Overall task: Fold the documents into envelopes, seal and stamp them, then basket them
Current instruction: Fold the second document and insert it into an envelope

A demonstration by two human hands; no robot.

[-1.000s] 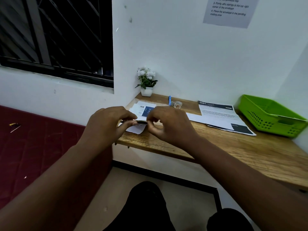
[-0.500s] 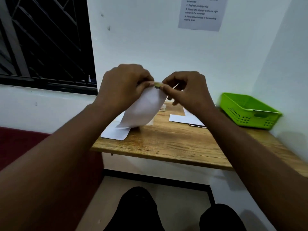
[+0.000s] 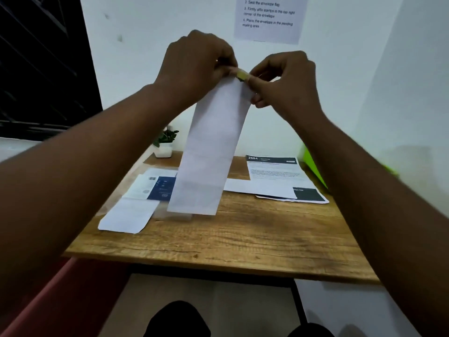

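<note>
White envelope (image 3: 213, 147) hangs upright above the wooden table (image 3: 243, 237), held at its top edge: the left hand (image 3: 199, 62) pinches one corner, the right hand (image 3: 284, 79) pinches the other, with a small yellowish stamp (image 3: 242, 74) between their fingertips. Printed documents (image 3: 274, 171) lie on the table behind.

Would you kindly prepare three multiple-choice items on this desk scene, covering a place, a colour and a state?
1. Where is the long white envelope?
A flat on the wooden desk
B held up above the wooden desk
C in a basket

2. What colour is the small plant pot?
A white
B red
C black

3. How do the left hand and right hand hold the envelope?
A both pinch its top edge
B one only
C neither touches it

Answers: B, it hangs clear of the wood; A, the pot looks white; A, fingers of both meet at the top.
</note>
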